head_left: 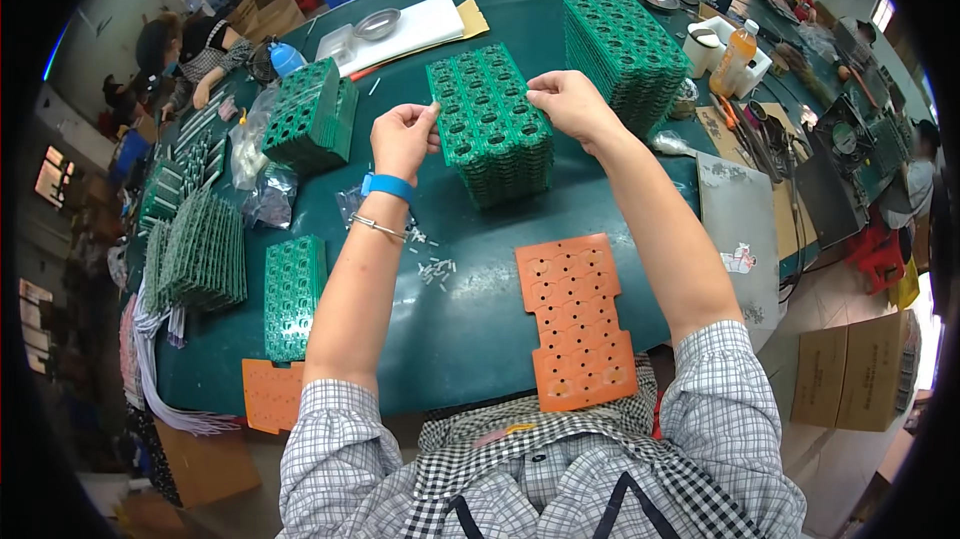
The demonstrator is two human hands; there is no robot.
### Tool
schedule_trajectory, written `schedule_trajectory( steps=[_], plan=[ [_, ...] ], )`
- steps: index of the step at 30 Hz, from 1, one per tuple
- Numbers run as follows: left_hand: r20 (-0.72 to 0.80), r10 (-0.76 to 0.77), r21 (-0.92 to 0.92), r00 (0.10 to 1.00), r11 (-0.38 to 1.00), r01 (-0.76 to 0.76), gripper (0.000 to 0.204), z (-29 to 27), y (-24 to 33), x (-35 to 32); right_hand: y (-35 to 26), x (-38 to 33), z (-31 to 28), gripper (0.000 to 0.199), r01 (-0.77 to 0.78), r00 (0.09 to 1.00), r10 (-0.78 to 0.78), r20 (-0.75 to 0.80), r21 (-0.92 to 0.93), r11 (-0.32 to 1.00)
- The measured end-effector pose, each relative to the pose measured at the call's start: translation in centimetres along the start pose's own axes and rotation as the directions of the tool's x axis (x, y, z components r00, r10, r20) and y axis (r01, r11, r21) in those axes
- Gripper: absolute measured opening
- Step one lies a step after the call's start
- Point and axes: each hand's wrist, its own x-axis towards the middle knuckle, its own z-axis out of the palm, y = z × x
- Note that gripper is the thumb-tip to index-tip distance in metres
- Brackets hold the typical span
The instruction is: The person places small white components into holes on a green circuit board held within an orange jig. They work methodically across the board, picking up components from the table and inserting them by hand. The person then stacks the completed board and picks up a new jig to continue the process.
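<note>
1. The stack of green circuit panels [492,129] stands on the dark green table [470,309], straight ahead of the person at about 12 o'clock, beyond both forearms.
2. The left hand [403,137] sits at the stack's 9 o'clock side, fingers curled shut with the fingertips pinching the left edge of the top panel; what else it may hold inside the fist I cannot tell.
3. The right hand [572,101] sits at the stack's 2 o'clock corner, fingers closed in a pinch on the upper right edge of the same top panel.
4. The stack's long axis runs from about 11 o'clock, far end, to 5 o'clock, near end, so the two hands grip across its short width.
5. Both hands touch the stack; neither is clearly nearer, though the right one reaches further along the far end.
6. An orange panel [578,324] lies flat at 6 o'clock of the stack, near the person's chest, well apart from both hands.
7. A scatter of small pale parts [435,269] lies at the stack's 7 o'clock, beside the left forearm.
</note>
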Motion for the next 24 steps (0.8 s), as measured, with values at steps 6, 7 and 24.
schedule_trajectory(
  steps=[6,7,24],
  plan=[
    [-0.008,-0.042,-0.081,0.999,0.996,0.041,0.024,0.5,0.4,-0.4,-0.2,-0.2,-0.2,0.033,-0.06,0.998,0.056,0.032,0.146,0.987],
    [-0.012,-0.044,-0.051,0.999,0.998,0.043,0.023,0.5,0.7,-0.6,-0.5,-0.4,-0.2,0.033,-0.072,0.997,0.069,0.021,0.176,0.982],
    [-0.035,-0.058,-0.145,0.998,0.988,0.052,0.021,1.1,0.7,-0.8,0.1,-0.2,0.0,0.035,-0.057,0.998,0.06,-0.007,0.214,0.975]
  ],
)
